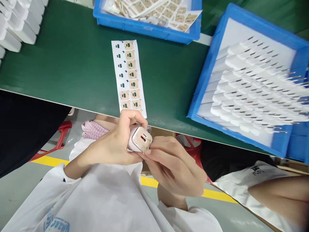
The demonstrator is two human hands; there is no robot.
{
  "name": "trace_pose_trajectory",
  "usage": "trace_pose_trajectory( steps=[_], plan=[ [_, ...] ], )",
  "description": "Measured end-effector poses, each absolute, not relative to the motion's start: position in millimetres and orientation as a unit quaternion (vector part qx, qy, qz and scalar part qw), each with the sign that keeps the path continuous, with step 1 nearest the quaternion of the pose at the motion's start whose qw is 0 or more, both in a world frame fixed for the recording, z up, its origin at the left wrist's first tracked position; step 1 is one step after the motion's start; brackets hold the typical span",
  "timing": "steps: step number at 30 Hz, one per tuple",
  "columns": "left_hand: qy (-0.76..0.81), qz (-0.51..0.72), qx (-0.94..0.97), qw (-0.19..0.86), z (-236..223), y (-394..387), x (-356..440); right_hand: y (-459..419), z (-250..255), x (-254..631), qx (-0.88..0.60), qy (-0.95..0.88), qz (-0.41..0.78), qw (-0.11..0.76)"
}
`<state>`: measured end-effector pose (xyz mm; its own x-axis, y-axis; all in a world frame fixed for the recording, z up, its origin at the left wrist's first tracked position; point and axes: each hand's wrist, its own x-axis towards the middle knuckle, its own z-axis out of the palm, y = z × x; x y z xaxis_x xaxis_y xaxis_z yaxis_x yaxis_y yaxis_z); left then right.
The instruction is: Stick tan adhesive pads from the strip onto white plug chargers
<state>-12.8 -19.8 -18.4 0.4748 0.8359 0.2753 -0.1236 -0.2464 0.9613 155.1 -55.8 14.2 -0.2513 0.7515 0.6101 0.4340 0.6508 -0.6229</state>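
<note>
My left hand (113,141) is wrapped round a white charger (130,141), its port end turned up toward me. A tan adhesive sticker (138,141) lies on that end face, around a red-lined USB slot and a smaller slot. My right hand (176,164) is closed, with thumb and forefinger pinched at the sticker's lower right corner, against the charger. How much of the sticker's edge sits between the fingertips is hard to see. Just beyond my left hand lies a white sticker sheet (124,80), with tan stickers down its right column and cut-outs down its left.
A blue bin (145,30) of sticker sheets stands at the back of the green table (72,64). At right, a blue tray (202,87) holds rows of white chargers with metal prongs. More white pieces (21,25) stand at far left. A co-worker's arm (280,196) shows at lower right.
</note>
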Motion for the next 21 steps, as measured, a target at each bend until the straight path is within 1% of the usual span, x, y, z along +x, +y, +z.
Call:
trace_pose_trajectory(
  steps=[5, 9, 12, 17, 21],
  plan=[
    [0.258, 0.415, 0.656, 0.574, -16.5, -20.2, -13.9, -54.3, 19.9, 156.2, -0.382, -0.78, 0.165, 0.468],
    [0.26, 0.398, 0.659, 0.584, -16.1, -20.8, -15.3, -52.2, 26.3, 155.8, -0.373, -0.774, 0.192, 0.474],
    [0.27, 0.383, 0.661, 0.587, -15.8, -22.1, -16.2, -50.6, 33.0, 159.7, -0.381, -0.762, 0.252, 0.458],
    [0.274, 0.352, 0.655, 0.61, -13.7, -24.6, -16.1, -48.8, 41.1, 169.7, -0.408, -0.725, 0.387, 0.398],
    [0.275, 0.345, 0.66, 0.608, -13.4, -25.1, -16.4, -49.8, 38.1, 172.0, -0.427, -0.685, 0.437, 0.397]
  ],
)
